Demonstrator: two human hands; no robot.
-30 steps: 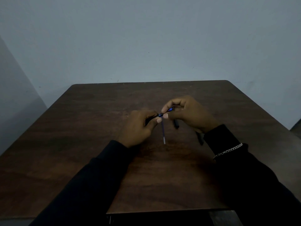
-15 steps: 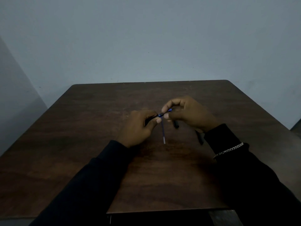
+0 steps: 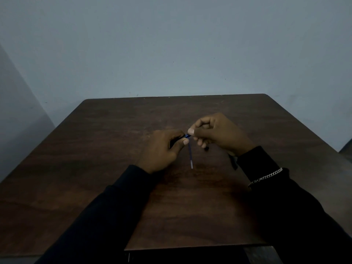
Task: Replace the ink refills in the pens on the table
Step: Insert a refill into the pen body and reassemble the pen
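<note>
At the centre of the frame a small blue pen piece (image 3: pixel 187 136) is pinched between the thumb and forefinger of the left hand (image 3: pixel 162 149), and its other end is met by the pressed-together thumb and forefinger tips of the right hand (image 3: pixel 219 133); the remaining fingers of both hands are curled in. Such an opposed grip is judged to suit twisting or pulling the pen apart, or pressing it together. Whether a dark barrel is enclosed in the left palm cannot be told in the dim light. Just below the fingertips, a thin blue refill (image 3: pixel 190 157) with a pale end is left lying on the dark wooden table (image 3: pixel 95 168), probably kept within reach. A chain bracelet (image 3: pixel 266 176) is worn over the dark right sleeve (image 3: pixel 285 206).
</note>
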